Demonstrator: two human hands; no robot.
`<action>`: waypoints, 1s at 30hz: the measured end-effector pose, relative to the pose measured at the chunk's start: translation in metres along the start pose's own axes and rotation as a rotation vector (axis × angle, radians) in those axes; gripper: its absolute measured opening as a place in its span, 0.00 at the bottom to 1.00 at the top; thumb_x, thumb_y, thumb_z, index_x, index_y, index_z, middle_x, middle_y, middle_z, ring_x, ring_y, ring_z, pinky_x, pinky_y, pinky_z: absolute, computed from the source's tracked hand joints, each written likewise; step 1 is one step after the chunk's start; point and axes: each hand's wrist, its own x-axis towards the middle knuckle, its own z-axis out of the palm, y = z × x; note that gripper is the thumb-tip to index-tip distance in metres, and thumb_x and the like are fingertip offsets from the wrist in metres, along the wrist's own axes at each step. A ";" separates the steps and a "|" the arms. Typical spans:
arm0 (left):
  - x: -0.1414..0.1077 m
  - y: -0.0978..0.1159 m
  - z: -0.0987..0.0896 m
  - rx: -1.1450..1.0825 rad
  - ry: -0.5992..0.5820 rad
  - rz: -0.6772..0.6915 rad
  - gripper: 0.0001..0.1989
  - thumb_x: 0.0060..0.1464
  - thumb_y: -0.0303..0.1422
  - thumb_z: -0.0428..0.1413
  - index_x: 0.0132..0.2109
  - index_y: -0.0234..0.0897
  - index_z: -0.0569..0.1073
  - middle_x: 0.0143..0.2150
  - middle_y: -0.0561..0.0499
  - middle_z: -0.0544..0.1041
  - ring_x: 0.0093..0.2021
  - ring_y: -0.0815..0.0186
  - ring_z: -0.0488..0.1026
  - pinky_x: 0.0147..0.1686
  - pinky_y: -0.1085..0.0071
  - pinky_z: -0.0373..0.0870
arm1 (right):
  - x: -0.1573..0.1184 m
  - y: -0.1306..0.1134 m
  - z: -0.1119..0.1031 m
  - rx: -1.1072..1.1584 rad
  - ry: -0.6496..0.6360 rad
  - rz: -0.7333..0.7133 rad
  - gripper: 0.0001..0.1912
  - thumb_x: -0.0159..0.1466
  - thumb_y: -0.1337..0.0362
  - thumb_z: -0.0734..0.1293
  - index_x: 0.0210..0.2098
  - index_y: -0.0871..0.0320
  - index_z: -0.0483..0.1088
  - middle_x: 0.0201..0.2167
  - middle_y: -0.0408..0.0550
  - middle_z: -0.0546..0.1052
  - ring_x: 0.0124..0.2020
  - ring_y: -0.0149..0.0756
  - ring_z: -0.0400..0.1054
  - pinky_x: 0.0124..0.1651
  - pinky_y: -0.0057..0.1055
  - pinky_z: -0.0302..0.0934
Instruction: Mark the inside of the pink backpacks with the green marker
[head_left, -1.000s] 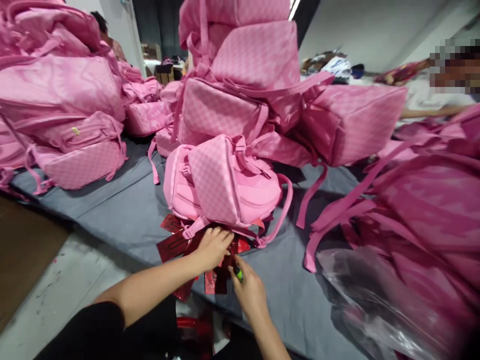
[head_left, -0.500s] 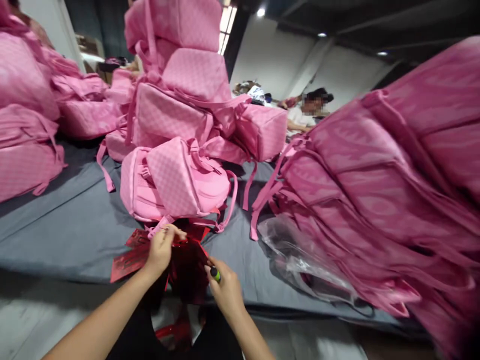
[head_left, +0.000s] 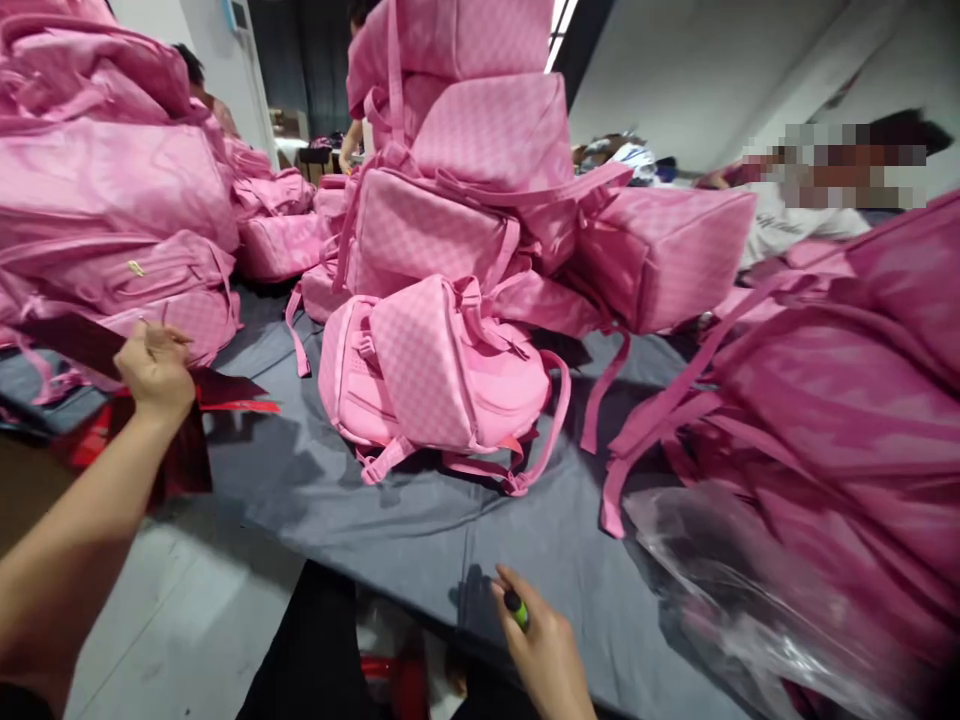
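Grey worktop [head_left: 405, 530]: my left hand [head_left: 155, 372] clamps raised red sheets [head_left: 187, 445] left of pink backpack [head_left: 424, 360]; right hand [head_left: 546, 640] clamps green-black tool [head_left: 517, 609] in front.

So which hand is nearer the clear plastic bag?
Your right hand, to the left of the plastic bag; your left hand is much farther left, holding shiny red sheets.

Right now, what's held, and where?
Left hand: shiny red sheets, where they gather. Right hand: green-and-black tool, below its black end; the rest is hidden.
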 end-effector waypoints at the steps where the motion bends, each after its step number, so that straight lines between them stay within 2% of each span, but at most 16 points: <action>1: 0.013 -0.012 0.005 0.079 -0.002 0.012 0.17 0.66 0.36 0.46 0.31 0.35 0.69 0.23 0.56 0.64 0.28 0.71 0.64 0.41 0.72 0.66 | 0.003 -0.001 0.002 -0.009 -0.002 -0.001 0.23 0.66 0.51 0.59 0.47 0.59 0.76 0.43 0.55 0.81 0.45 0.47 0.78 0.45 0.37 0.72; 3: 0.030 -0.037 0.021 0.209 -0.033 0.008 0.11 0.63 0.34 0.48 0.32 0.38 0.68 0.27 0.55 0.68 0.37 0.66 0.69 0.51 0.65 0.66 | 0.010 -0.006 0.005 -0.034 0.002 -0.009 0.21 0.67 0.53 0.59 0.47 0.58 0.76 0.41 0.54 0.82 0.43 0.46 0.78 0.45 0.36 0.72; 5: 0.038 -0.062 0.042 0.304 -0.092 -0.030 0.09 0.60 0.37 0.48 0.33 0.40 0.66 0.34 0.53 0.74 0.47 0.58 0.71 0.57 0.54 0.65 | 0.019 -0.016 0.005 -0.076 0.015 -0.025 0.18 0.67 0.56 0.59 0.47 0.57 0.76 0.40 0.53 0.82 0.42 0.44 0.78 0.44 0.35 0.72; 8: 0.039 -0.092 0.077 0.388 -0.223 -0.106 0.13 0.59 0.44 0.45 0.37 0.42 0.68 0.47 0.48 0.78 0.55 0.46 0.71 0.59 0.41 0.63 | 0.037 -0.041 -0.004 -0.174 0.122 -0.078 0.17 0.68 0.61 0.59 0.51 0.57 0.74 0.45 0.53 0.80 0.45 0.44 0.77 0.46 0.36 0.72; 10: 0.036 -0.098 0.097 0.422 -0.297 -0.124 0.23 0.55 0.49 0.49 0.51 0.40 0.68 0.60 0.42 0.72 0.61 0.41 0.66 0.61 0.37 0.59 | 0.051 -0.062 -0.014 -0.236 0.272 -0.174 0.18 0.69 0.61 0.61 0.55 0.59 0.71 0.50 0.56 0.78 0.50 0.44 0.74 0.50 0.38 0.71; 12: 0.026 -0.092 0.109 0.458 -0.315 -0.023 0.42 0.52 0.52 0.52 0.67 0.36 0.53 0.72 0.38 0.56 0.69 0.38 0.53 0.65 0.34 0.50 | 0.068 -0.088 -0.023 -0.282 0.418 -0.306 0.20 0.70 0.61 0.62 0.59 0.60 0.68 0.53 0.58 0.75 0.54 0.44 0.71 0.54 0.40 0.69; 13: 0.019 -0.085 0.112 0.467 -0.306 0.072 0.47 0.52 0.53 0.53 0.71 0.36 0.44 0.74 0.39 0.47 0.72 0.39 0.46 0.66 0.33 0.44 | 0.078 -0.102 -0.026 -0.305 0.468 -0.367 0.21 0.70 0.61 0.63 0.60 0.61 0.67 0.55 0.59 0.74 0.56 0.45 0.69 0.56 0.40 0.68; 14: 0.010 -0.076 0.114 0.467 -0.289 0.182 0.49 0.53 0.53 0.53 0.72 0.39 0.38 0.76 0.41 0.41 0.73 0.40 0.40 0.67 0.32 0.41 | 0.089 -0.117 -0.027 -0.333 0.497 -0.412 0.22 0.69 0.59 0.64 0.61 0.61 0.66 0.56 0.60 0.73 0.57 0.46 0.68 0.57 0.41 0.67; 15: 0.000 -0.067 0.114 0.454 -0.276 0.287 0.47 0.55 0.52 0.51 0.72 0.42 0.37 0.76 0.43 0.39 0.74 0.42 0.38 0.67 0.33 0.40 | 0.101 -0.132 -0.027 -0.368 0.503 -0.432 0.25 0.69 0.58 0.65 0.62 0.62 0.65 0.58 0.62 0.71 0.58 0.48 0.66 0.58 0.42 0.66; 17: -0.027 -0.049 0.114 0.369 -0.278 0.434 0.42 0.57 0.50 0.51 0.72 0.46 0.43 0.75 0.45 0.45 0.73 0.45 0.44 0.67 0.36 0.44 | 0.126 -0.163 -0.024 -0.453 0.453 -0.377 0.33 0.65 0.53 0.68 0.64 0.64 0.61 0.61 0.65 0.67 0.61 0.53 0.63 0.58 0.45 0.65; 19: -0.058 -0.034 0.112 0.243 -0.353 0.499 0.38 0.57 0.50 0.50 0.70 0.42 0.51 0.72 0.41 0.55 0.71 0.46 0.52 0.68 0.42 0.49 | 0.151 -0.190 -0.021 -0.532 0.332 -0.204 0.41 0.62 0.52 0.71 0.67 0.67 0.56 0.60 0.67 0.68 0.58 0.57 0.65 0.54 0.45 0.68; 21: -0.093 -0.020 0.111 0.099 -0.502 0.480 0.35 0.60 0.49 0.49 0.69 0.37 0.55 0.69 0.37 0.61 0.69 0.49 0.58 0.67 0.48 0.55 | 0.169 -0.206 -0.021 -0.584 0.221 -0.075 0.39 0.63 0.56 0.70 0.66 0.67 0.55 0.53 0.65 0.74 0.49 0.53 0.72 0.46 0.42 0.70; 24: -0.149 -0.003 0.110 -0.001 -0.732 0.421 0.32 0.63 0.47 0.45 0.68 0.35 0.57 0.67 0.37 0.63 0.68 0.54 0.61 0.67 0.55 0.58 | 0.175 -0.209 -0.031 -0.604 0.158 -0.044 0.25 0.66 0.64 0.65 0.61 0.62 0.62 0.41 0.57 0.79 0.40 0.46 0.76 0.40 0.35 0.68; 27: -0.193 0.001 0.111 0.076 -0.829 0.476 0.31 0.61 0.46 0.46 0.67 0.35 0.61 0.68 0.36 0.63 0.70 0.51 0.57 0.68 0.48 0.53 | 0.153 -0.191 -0.057 -0.614 0.158 -0.013 0.20 0.66 0.66 0.63 0.57 0.57 0.68 0.37 0.55 0.81 0.39 0.47 0.77 0.39 0.34 0.66; 29: -0.202 -0.009 0.110 0.173 -0.835 0.533 0.30 0.58 0.45 0.50 0.63 0.36 0.67 0.69 0.36 0.62 0.72 0.45 0.51 0.68 0.41 0.46 | 0.124 -0.170 -0.079 -0.629 0.170 0.024 0.20 0.66 0.66 0.62 0.57 0.56 0.70 0.36 0.56 0.81 0.39 0.49 0.78 0.38 0.34 0.66; 30: -0.199 -0.017 0.110 0.214 -0.830 0.558 0.28 0.56 0.44 0.51 0.62 0.38 0.70 0.69 0.37 0.61 0.72 0.44 0.49 0.68 0.39 0.43 | 0.105 -0.156 -0.088 -0.639 0.177 0.040 0.20 0.66 0.66 0.62 0.58 0.56 0.70 0.36 0.56 0.82 0.39 0.50 0.78 0.38 0.35 0.66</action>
